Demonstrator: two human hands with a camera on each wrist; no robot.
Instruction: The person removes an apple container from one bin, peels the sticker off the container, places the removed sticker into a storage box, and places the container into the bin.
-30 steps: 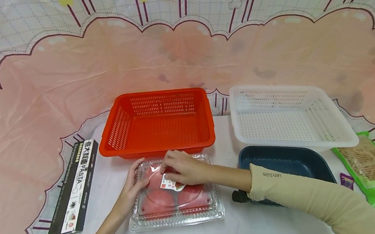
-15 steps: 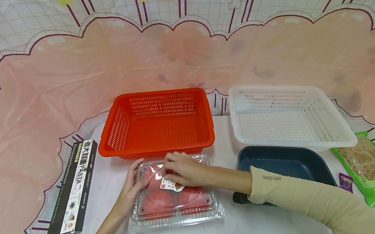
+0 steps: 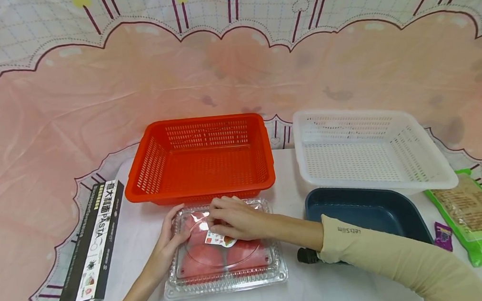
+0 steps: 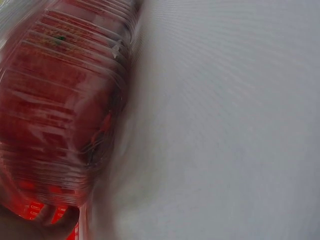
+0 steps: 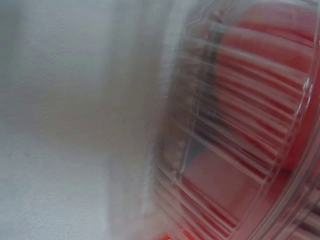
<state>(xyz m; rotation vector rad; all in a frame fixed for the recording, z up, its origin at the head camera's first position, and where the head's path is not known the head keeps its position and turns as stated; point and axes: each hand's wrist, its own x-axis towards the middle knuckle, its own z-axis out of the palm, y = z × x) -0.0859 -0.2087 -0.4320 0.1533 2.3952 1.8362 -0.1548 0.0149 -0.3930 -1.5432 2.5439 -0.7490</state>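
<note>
A clear plastic box (image 3: pixel 225 278) with ridged sides lies in front of the person in the head view, holding several large red rounded pieces whose exact kind is blurred by the lid. The left hand (image 3: pixel 163 248) rests along the box's left side, fingers extended toward its back corner and thumb on the lid. On the lid, the right hand (image 3: pixel 236 221) has curled fingers; its thumb and forefinger pinch the upper edge of a white printed label (image 3: pixel 219 239). Part of that label is hidden under the hand. Both wrist views show the ridged box wall close up.
Behind the box stands a red basket (image 3: pixel 200 173), with a white basket (image 3: pixel 354 164) to its right. A dark blue pan (image 3: pixel 357 202) lies under the right forearm. A pasta box (image 3: pixel 91 245) is at left; a green package (image 3: pixel 479 215) and purple packet (image 3: pixel 443 236) are at right.
The right hand has shifted very slightly toward the person over the label. The left hand and the box keep their places; the whole head view drifts slightly left.
</note>
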